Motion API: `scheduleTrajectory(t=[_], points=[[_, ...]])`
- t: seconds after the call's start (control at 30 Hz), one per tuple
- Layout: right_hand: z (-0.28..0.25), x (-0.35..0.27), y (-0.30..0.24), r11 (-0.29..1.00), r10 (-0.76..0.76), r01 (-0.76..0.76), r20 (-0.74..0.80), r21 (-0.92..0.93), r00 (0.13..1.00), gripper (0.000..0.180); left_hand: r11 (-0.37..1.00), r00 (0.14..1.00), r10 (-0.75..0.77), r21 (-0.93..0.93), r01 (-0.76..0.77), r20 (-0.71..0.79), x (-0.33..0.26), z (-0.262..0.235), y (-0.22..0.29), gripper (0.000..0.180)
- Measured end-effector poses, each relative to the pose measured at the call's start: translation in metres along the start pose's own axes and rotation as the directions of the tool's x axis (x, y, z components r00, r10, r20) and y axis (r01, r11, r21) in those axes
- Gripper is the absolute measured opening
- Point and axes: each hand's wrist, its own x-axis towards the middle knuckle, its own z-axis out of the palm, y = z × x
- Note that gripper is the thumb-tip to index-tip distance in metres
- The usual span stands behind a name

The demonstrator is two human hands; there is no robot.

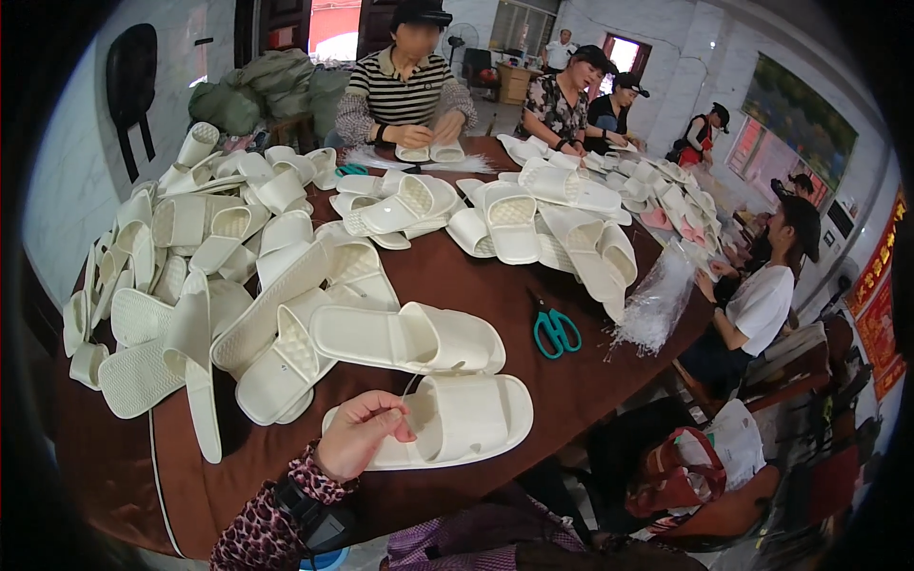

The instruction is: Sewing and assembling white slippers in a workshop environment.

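Note:
My left hand (pixel 367 430), in a leopard-print sleeve with a dark band at the wrist, is over the heel part of a cream slide slipper (pixel 481 419) near the table's front edge. Its fingers are closed in a pinch beside the slipper's strap; what they hold, if anything, is too small to make out. A thin dark loop shows at the strap's edge just above the fingers. Right behind lies a second cream slipper (pixel 452 333), toe pointing right like the first. My right hand is not in view.
Heaped slippers (pixel 205 228) cover the table's left side; more slippers (pixel 514 214) lie across its middle. Teal-handled scissors (pixel 556 333) and a clear bag of thin plastic strands (pixel 657 300) are to the right. Across the brown-covered table (pixel 457 276), a person (pixel 409 95) handles slippers.

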Motion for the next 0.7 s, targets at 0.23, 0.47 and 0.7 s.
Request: scheduleTrajectory(t=[0.23,0.47,0.7], points=[[0.007,-0.003,-0.015,0.970,0.146,-0.148,0.023,0.195,0.989,0.039,1.000,1.000,-0.006,0.020,0.006,-0.006,-0.001,-0.001,-0.001,0.014],[0.008,-0.008,-0.024,0.888,0.266,-0.265,0.051,0.375,0.963,0.039,1.000,1.000,-0.008,-0.007,0.008,0.024,0.000,-0.001,-0.004,0.015],[0.011,-0.016,-0.087,0.736,0.393,-0.411,0.154,0.538,0.906,0.039,0.999,1.000,-0.004,0.037,0.004,0.014,0.000,-0.006,-0.004,0.016]])
